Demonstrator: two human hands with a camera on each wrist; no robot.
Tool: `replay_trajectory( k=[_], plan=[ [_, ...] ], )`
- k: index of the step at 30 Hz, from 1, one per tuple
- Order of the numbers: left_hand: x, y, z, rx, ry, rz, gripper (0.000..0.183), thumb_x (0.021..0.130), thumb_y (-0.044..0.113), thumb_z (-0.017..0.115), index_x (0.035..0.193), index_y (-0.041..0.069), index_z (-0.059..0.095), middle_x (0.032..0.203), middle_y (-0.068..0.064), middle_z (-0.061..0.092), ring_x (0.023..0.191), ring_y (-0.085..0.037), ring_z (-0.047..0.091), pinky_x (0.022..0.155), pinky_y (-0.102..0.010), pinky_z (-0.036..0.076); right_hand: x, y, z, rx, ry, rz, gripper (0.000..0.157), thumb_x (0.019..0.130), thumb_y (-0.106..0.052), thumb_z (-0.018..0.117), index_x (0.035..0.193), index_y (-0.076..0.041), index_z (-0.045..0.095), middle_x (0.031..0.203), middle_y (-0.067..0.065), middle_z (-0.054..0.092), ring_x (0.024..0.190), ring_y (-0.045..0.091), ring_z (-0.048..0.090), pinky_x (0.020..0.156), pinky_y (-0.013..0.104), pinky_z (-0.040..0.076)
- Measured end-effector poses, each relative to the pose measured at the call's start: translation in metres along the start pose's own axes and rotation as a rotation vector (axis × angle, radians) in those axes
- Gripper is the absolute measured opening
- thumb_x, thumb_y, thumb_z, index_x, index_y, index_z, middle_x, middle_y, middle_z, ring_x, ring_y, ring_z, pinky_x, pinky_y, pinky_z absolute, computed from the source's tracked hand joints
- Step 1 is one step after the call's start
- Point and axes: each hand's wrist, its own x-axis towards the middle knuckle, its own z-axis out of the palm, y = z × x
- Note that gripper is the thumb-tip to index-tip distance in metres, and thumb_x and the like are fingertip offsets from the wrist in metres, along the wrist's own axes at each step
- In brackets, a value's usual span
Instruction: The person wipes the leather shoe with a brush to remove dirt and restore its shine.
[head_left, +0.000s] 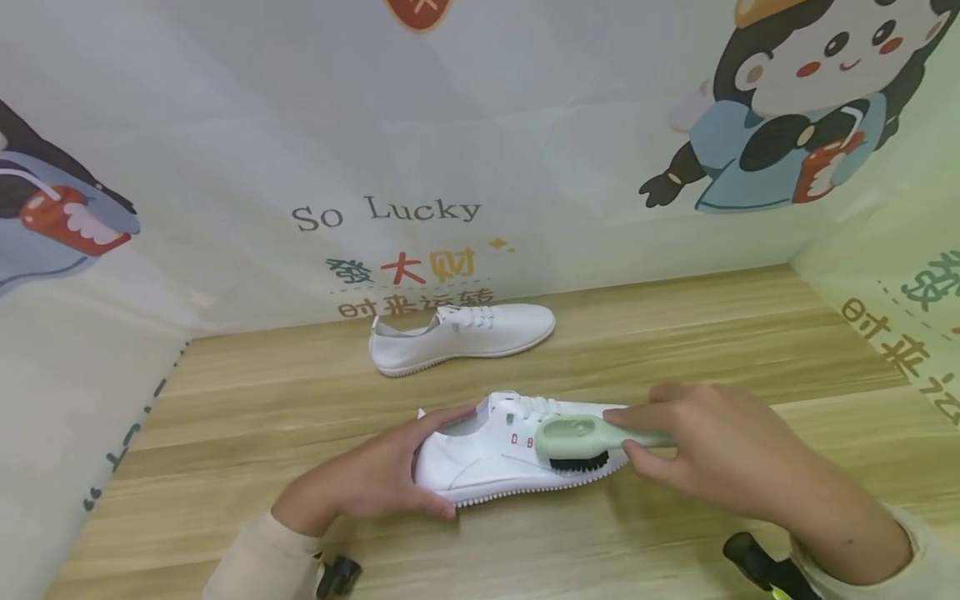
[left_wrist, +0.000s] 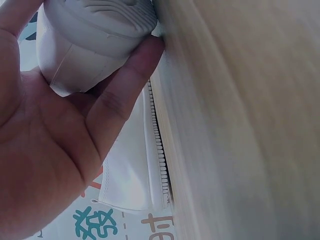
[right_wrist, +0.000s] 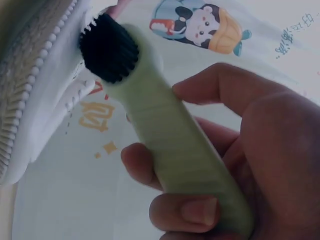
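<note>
A white lace-up shoe (head_left: pixel 472 467) lies in front of me, its toe pointing right. My left hand (head_left: pixel 382 471) grips it round the heel; in the left wrist view the heel (left_wrist: pixel 85 50) sits between thumb and fingers. My right hand (head_left: pixel 712 450) holds a light green brush (head_left: pixel 573 435) by its handle (right_wrist: pixel 175 145). Its black bristles (head_left: pixel 579 462) are at the side of the shoe toward me, just right of small red letters. In the right wrist view, the dark bristles (right_wrist: pixel 109 49) face the shoe's side, close above the ridged sole (right_wrist: pixel 25 95).
A second white shoe (head_left: pixel 465 337) stands behind the first, near the back wall, toe to the right. The wood-grain table (head_left: pixel 750 350) is enclosed by pale printed sheets (head_left: pixel 225 150) at the back and sides. Black wrist gear (head_left: pixel 765 562) shows at both sleeves.
</note>
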Motion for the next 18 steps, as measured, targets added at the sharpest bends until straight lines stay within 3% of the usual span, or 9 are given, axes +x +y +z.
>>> replay_trajectory(
  k=[5, 10, 18],
  plan=[
    [-0.001, 0.000, 0.000, 0.006, -0.001, 0.000, 0.106, 0.061, 0.038, 0.088, 0.148, 0.038, 0.027, 0.145, 0.011, 0.038, 0.126, -0.007, 0.040, 0.105, -0.038, 0.033, 0.001, -0.005, 0.008, 0.032, 0.006, -0.132, 0.028, 0.083, -0.030, 0.068, 0.111, -0.030, 0.072, 0.078, -0.010, 0.057, 0.055, -0.003, 0.037, 0.049, 0.017, 0.033],
    [-0.001, 0.000, -0.001, 0.018, 0.005, 0.004, 0.107, 0.061, 0.038, 0.088, 0.148, 0.036, 0.027, 0.145, 0.009, 0.039, 0.124, -0.008, 0.041, 0.104, -0.038, 0.034, 0.006, -0.016, 0.021, 0.039, 0.033, -0.179, 0.033, 0.084, -0.028, 0.067, 0.116, -0.031, 0.069, 0.082, -0.009, 0.055, 0.058, -0.001, 0.037, 0.050, 0.017, 0.033],
    [0.000, 0.001, -0.002, -0.006, -0.010, 0.019, 0.107, 0.062, 0.039, 0.088, 0.149, 0.033, 0.027, 0.144, 0.006, 0.040, 0.123, -0.010, 0.044, 0.102, -0.037, 0.036, 0.008, -0.031, 0.051, 0.027, 0.110, -0.305, 0.051, 0.083, -0.019, 0.066, 0.133, -0.024, 0.057, 0.099, -0.002, 0.057, 0.077, 0.008, 0.050, 0.067, 0.026, 0.047]
  ],
)
